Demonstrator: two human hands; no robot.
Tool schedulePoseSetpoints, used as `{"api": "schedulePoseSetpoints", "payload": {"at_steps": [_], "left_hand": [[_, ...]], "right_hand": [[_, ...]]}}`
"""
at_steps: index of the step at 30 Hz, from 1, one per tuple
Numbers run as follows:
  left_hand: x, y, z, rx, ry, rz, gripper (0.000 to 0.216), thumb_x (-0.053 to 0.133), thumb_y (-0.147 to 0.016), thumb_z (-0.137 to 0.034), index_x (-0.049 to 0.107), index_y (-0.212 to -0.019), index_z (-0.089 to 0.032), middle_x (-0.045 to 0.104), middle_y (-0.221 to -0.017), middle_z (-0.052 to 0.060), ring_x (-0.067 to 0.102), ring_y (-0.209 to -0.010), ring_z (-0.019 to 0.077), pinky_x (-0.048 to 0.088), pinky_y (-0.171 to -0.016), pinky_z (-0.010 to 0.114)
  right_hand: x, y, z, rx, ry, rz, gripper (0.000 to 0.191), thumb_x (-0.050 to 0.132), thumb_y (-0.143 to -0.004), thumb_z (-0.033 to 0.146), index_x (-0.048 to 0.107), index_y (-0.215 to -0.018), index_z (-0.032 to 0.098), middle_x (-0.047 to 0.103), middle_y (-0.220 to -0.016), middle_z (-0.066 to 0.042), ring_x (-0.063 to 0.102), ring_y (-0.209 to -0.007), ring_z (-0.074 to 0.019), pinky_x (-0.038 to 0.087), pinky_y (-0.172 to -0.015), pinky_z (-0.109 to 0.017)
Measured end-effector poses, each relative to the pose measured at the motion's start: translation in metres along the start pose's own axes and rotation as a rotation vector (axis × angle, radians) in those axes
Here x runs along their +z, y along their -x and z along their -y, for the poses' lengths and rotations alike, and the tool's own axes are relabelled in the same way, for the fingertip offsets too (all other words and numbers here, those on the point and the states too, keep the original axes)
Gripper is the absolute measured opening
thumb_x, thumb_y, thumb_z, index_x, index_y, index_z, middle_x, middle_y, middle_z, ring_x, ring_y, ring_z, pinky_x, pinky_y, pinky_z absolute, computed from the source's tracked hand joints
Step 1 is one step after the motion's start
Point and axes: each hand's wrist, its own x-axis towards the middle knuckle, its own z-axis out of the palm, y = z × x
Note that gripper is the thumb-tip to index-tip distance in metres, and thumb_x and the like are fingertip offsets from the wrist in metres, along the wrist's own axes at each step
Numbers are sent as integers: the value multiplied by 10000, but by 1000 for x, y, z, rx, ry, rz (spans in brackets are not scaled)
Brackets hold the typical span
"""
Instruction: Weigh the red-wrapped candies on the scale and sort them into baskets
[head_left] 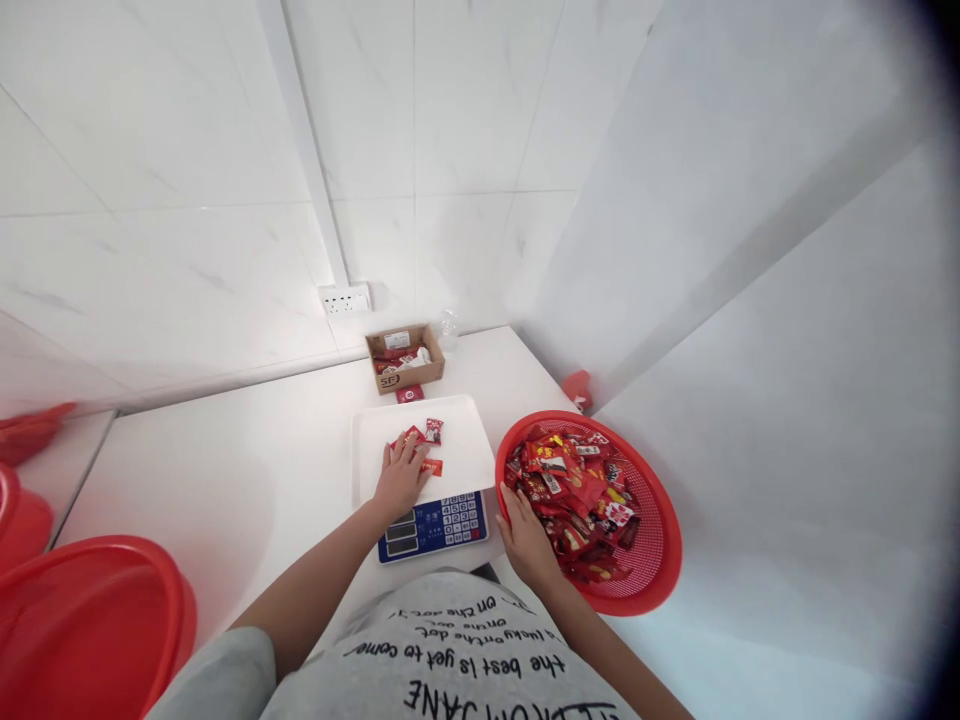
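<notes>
My left hand (400, 480) lies palm down on the white weighing tray (461, 440), fingers spread over a red snack packet (409, 437). Close to its fingertips, another small red packet (433, 431) and a red strip-like packet (432, 467) rest on the tray. Below the tray shows the blue keypad of a digital scale (431, 527). My right hand (527, 537) rests at the near-left rim of a red mesh basket (660, 545), fingers stretched out against it; its thumb is hard to see. Many red snack packets (581, 490) are heaped in the basket.
Behind the tray stands a cardboard box (407, 378) with red packets, and a dark red packet (409, 394) lies before it. A clear plastic item (448, 328) is by the wall. Red tubs (97, 630) stand at left. A wall socket (345, 299) is above the white table (247, 440).
</notes>
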Motion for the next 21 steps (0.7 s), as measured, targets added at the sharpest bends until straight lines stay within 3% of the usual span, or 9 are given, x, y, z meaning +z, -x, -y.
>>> {"api": "schedulePoseSetpoints", "payload": {"at_steps": [6, 11, 18, 21], "left_hand": [[-6, -20, -4, 27, 0, 50, 652, 494, -795, -505, 301, -1377, -281, 190, -1490, 79, 62, -1366, 322, 71, -1055, 585], [-1, -34, -3, 38, 24, 165, 692, 476, -774, -572, 282, -1384, -308, 179, -1493, 78, 67, -1359, 349, 62, -1028, 626], [2, -34, 2, 58, 19, 50, 459, 459, -841, -398, 419, -1293, -329, 331, -1435, 46, 208, -1338, 284, 192, -1042, 541], [-1, -34, 2, 10, 11, 10, 453, 445, -851, -350, 412, -1300, -296, 334, -1432, 63, 287, -1307, 256, 243, -1038, 490]], "right_hand": [[-1, -1, 2, 16, 20, 20, 522, 318, -873, 320, 312, -1377, 184, 402, -1397, -65, 285, -1326, -212, 274, -1081, -395], [0, -1, -1, 29, 1, 35, 526, 316, -875, 336, 300, -1384, 202, 384, -1410, -58, 285, -1329, -207, 282, -1076, -385], [3, -2, -4, 46, -6, 36, 525, 320, -867, 339, 334, -1371, 191, 391, -1404, -62, 320, -1313, -206, 292, -1075, -370], [5, -3, -6, 47, -14, 31, 525, 330, -864, 353, 343, -1366, 200, 395, -1403, -57, 330, -1308, -208, 301, -1072, -371]]}}
